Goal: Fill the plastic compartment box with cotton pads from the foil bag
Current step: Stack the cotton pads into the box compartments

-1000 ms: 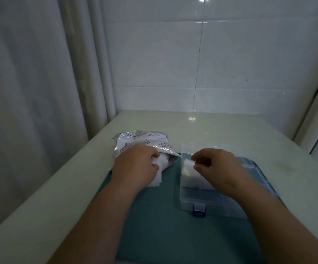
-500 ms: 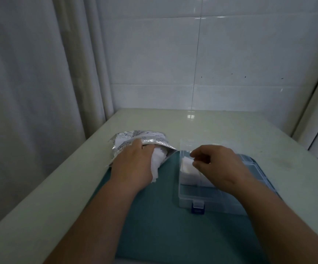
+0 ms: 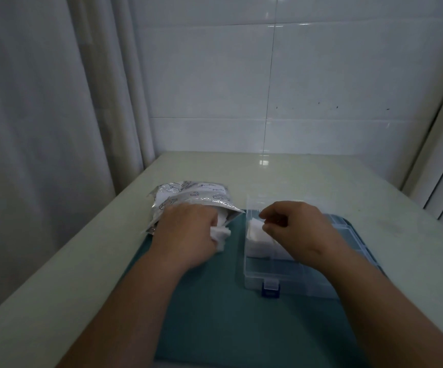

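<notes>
— Head view, looking down at a table: what is laid out, and where?

— Picture the frame as a clock face. A pale table (image 3: 308,181) fills the lower half, with a teal mat (image 3: 215,314) spread over it toward six o'clock. A crinkled foil bag (image 3: 188,195) lies at about ten o'clock from the centre of the mat, its open mouth facing three o'clock. Just beside it, toward three o'clock, sits a clear plastic compartment box (image 3: 281,274) with a blue latch (image 3: 270,289) on its near edge. White tiled wall rises at twelve o'clock, and a pale curtain (image 3: 42,115) hangs at nine o'clock.

— What are the hands doing?

— The left hand (image 3: 185,232) rests at the mouth of the bag, fingers curled closed around a small bunch of white cotton pads (image 3: 220,235), which bulge out from under the palm toward three o'clock. The right hand (image 3: 297,229) hovers over the far left part of the box, thumb and forefinger drawn close together near the corner of a pad; whether they actually pinch it cannot be told.

— Are any pads already in the box?

— Yes. A white stack of pads (image 3: 260,243) lies in the far left compartment, partly hidden under the right hand. The near compartments look clear through the plastic. The right side of the box is covered by the right forearm.
</notes>
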`<state>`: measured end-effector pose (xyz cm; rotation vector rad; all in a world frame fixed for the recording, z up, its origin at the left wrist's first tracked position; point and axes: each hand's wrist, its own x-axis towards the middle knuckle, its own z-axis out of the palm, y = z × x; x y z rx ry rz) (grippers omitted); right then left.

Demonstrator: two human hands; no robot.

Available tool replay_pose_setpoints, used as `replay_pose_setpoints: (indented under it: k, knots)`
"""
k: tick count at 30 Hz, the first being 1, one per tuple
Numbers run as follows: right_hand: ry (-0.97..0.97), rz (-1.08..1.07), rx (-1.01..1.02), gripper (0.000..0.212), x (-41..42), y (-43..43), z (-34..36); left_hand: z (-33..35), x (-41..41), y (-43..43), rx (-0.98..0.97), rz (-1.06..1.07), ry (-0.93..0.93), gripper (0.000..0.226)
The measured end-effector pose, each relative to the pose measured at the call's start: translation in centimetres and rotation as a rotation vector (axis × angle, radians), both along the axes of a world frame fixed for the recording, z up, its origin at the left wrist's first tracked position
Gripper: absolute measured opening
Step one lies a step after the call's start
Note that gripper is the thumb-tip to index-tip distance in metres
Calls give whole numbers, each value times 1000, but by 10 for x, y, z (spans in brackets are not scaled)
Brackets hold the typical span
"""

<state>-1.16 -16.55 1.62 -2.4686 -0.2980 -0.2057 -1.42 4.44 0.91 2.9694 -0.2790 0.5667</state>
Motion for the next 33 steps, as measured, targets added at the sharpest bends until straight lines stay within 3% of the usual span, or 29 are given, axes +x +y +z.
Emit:
replay_pose_setpoints:
  k: [4,9,16,21,25,33]
  knots:
    - [3,-2,22,27,1,-1,1,-1,3,-4,-305,-48,125,22]
    - [19,6,142,23,3,-3,0,6,2,-11,-700,-57,94,22]
    - [169,16,637,25,2,-3,8,18,9,-37,-1343,-141,392,17]
    - [164,-56,755,15,2,-10,12,23,17,-56,-1438,-200,486,19]
    - [147,-109,766,10,5,-18,13,20,26,-67,-1459,-219,431,6]
    - [238,-79,911,17,8,-19,14,-2,26,-67,-1580,-231,383,8]
